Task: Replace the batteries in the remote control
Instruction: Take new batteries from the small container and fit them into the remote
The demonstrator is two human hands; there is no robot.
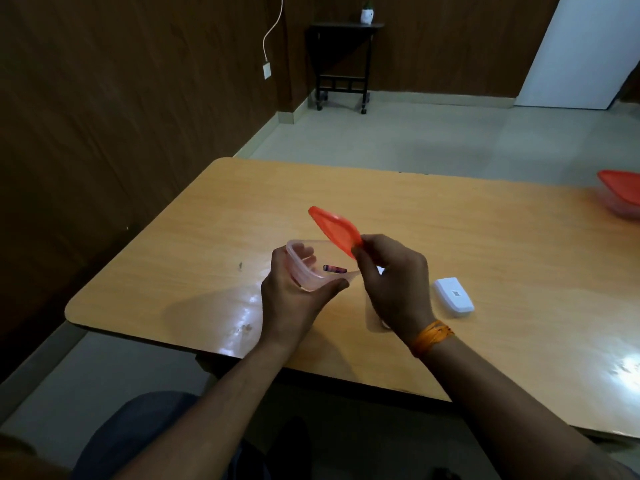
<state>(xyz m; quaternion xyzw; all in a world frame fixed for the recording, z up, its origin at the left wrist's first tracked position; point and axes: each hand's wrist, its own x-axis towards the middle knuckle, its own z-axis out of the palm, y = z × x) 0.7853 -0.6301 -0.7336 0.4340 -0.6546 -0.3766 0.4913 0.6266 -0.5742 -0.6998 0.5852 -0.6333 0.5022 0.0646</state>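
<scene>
My left hand point(294, 292) grips a small clear plastic container point(304, 268), held just above the wooden table point(214, 237) and tilted. A dark battery point(334, 269) lies inside it. My right hand point(391, 282) pinches the container's orange lid point(334, 232) by its near edge, lifted off and tilted up above the container. The white remote control point(453, 296) lies face down on the table to the right of my right hand, with a small label on its back.
A second container with an orange lid point(621, 195) sits at the table's far right edge. A dark side table with a small white pot point(346, 64) stands against the back wall. My knees are below the table's near edge.
</scene>
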